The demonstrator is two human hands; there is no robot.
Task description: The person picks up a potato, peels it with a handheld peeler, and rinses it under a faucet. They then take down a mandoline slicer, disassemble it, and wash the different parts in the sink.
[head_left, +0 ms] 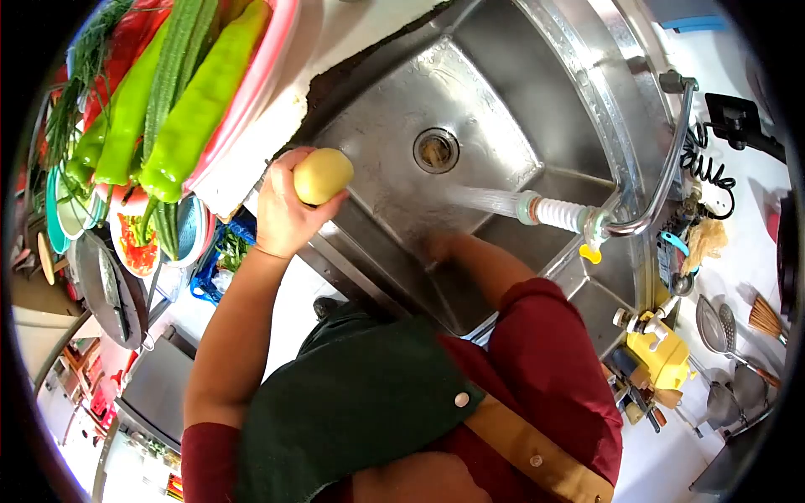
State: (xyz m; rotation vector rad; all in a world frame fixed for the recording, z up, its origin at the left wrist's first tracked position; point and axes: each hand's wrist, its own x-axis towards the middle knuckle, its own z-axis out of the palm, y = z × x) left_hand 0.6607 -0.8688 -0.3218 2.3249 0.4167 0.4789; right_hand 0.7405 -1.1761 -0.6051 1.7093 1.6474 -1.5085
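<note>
Yellow, smooth and rounded, one potato-like piece of produce (324, 176) sits in the closed grip of the left hand (289, 210), the thumb along its lower side and the fingers around its far side. It is only slightly longer than wide, so its long axis is hard to tell. The left hand is raised at the left edge of the sink (503, 92), its forearm reaching up from below and the wrist nearly straight. From this grip, the running water (486, 199) lies off to the right, well apart from the produce, which is clear of the stream.

Nearer to that water is the right hand (444, 249), low in the sink just beyond the reach of its maroon sleeve (545, 335). The right forearm angles across to the left, and the fingers are blurred, so I cannot tell whether that grip is open or closed, or whether it holds anything.

Between and beyond the two hands lies the drain (436, 151), with something brownish in it. White and ribbed, the spout hose (560, 215) points left over the sink from a curved metal pipe (662, 193). Past the left hand, a pink-rimmed basin (281, 50) holds long green peppers (197, 109), close by the pale counter (335, 38).
</note>
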